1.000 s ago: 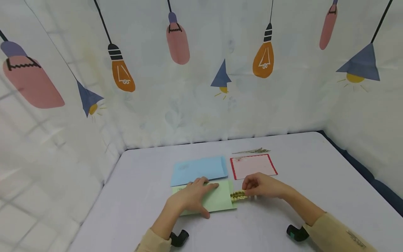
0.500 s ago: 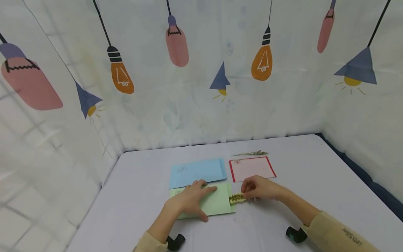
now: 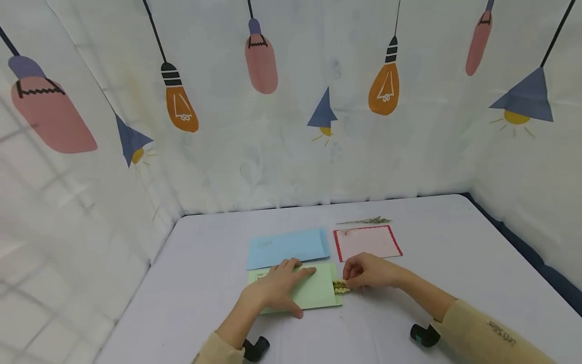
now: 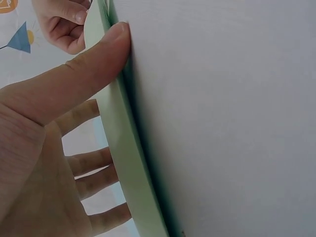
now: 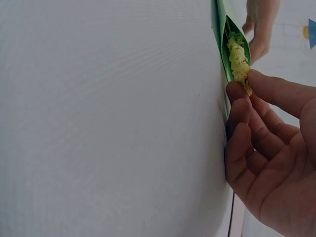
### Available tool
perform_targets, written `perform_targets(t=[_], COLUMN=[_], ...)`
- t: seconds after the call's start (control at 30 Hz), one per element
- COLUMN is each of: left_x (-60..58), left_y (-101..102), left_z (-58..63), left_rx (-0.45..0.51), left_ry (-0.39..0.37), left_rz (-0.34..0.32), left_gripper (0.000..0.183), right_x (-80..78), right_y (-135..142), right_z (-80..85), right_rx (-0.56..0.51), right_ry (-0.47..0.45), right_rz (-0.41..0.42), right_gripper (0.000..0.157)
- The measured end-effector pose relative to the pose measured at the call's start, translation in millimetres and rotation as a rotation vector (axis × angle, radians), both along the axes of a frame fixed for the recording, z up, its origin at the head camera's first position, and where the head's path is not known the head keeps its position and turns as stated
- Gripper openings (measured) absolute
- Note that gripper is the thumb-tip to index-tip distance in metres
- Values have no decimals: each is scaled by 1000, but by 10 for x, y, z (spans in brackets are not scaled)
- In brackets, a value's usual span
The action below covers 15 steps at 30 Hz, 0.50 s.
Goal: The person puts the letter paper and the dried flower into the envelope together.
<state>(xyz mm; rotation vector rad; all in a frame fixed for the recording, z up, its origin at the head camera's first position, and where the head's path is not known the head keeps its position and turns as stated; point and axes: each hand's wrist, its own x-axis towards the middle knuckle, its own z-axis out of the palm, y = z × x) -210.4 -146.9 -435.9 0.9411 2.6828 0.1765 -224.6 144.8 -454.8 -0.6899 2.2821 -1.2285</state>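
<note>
In the head view, low in the middle of the frame, the left hand [image 3: 277, 288] lay flat with straight fingers on a green envelope [image 3: 313, 293], pressing it to the table [image 3: 204, 263]. Just right of it, the right hand [image 3: 368, 272] pinched a yellow dried sprig [image 3: 340, 287] half inside the envelope's open end.

In the left wrist view, the left hand's thumb [image 4: 94, 59] pressed the envelope's edge [image 4: 126, 163].

In the right wrist view, upper right, fingertips [image 5: 242, 91] gripped the sprig [image 5: 238, 57] in the opening.
</note>
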Motion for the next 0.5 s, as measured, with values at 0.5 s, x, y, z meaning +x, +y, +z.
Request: perform_targets(t=[0.5], left_x=[-43], left_y=[31], left_z=[47], left_rx=[-9], left_ry=[-11], left_rz=[-12], left_gripper=[101], right_x=[-61], right_y=[5], right_z=[-48], right_rx=[2], right_ry=[-6], right_rz=[17], right_gripper=[11])
